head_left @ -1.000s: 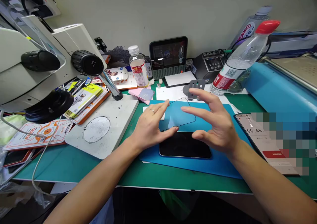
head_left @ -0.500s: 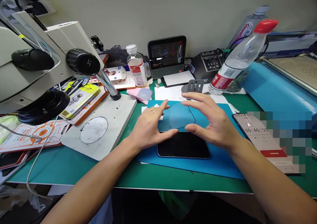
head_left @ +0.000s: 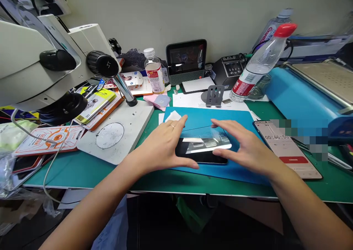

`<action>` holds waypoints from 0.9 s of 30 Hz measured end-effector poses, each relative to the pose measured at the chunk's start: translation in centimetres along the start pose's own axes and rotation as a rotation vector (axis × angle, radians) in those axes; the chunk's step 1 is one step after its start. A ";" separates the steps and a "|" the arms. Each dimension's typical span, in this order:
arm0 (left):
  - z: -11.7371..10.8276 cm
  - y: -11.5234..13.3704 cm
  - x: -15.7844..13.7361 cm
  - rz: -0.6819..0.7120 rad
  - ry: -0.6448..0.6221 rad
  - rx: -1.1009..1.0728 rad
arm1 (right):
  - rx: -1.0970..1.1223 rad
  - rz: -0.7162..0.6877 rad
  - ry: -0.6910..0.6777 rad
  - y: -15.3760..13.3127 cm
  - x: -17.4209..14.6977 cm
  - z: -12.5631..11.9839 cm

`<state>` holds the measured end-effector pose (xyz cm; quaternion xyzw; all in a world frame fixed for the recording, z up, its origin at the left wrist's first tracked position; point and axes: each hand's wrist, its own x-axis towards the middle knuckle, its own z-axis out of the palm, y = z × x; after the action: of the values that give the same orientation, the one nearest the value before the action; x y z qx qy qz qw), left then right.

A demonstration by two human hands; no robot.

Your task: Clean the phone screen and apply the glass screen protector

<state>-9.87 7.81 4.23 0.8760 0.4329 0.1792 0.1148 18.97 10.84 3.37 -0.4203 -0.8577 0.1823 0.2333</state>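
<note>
A clear glass screen protector (head_left: 205, 133) with a thin dark border is held by its edges between my two hands. It hangs tilted over a black-screened phone (head_left: 202, 158), and bright reflections cross it. My left hand (head_left: 162, 143), wearing a ring, is at its left side with index finger and thumb spread wide; the contact there is partly hidden. On the right, my right hand (head_left: 239, 141) has its index fingertip at the far edge and its thumb at the near edge. The phone lies flat on a blue mat (head_left: 242, 169); whether the glass touches it I cannot tell.
A microscope (head_left: 91, 66) and its white base (head_left: 129, 132) stand at left. Behind the mat are a grey phone stand (head_left: 215, 95), bottles (head_left: 156, 75) and a smart display (head_left: 187, 60). To the right lie a phone showing a timer (head_left: 295, 154) and tweezers (head_left: 339, 160).
Both hands have brought the glass lower and nearer, from beyond the phone to above it. My right hand has turned flatter. The view has shifted slightly.
</note>
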 end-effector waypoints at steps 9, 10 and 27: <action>0.4 -2.0 -2.1 -0.026 -0.109 0.079 | -0.111 -0.042 0.046 2.0 -2.9 1.6; 0.5 -2.2 -1.9 -0.012 -0.117 0.080 | -0.126 -0.041 0.037 2.1 -3.0 1.8; 1.7 -3.5 -1.5 0.044 -0.099 -0.046 | -0.211 -0.048 -0.055 3.3 -4.3 2.3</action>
<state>-12.54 8.58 1.16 0.8902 0.4030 0.1482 0.1523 22.13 9.00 -1.30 -0.4168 -0.8880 0.0970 0.1683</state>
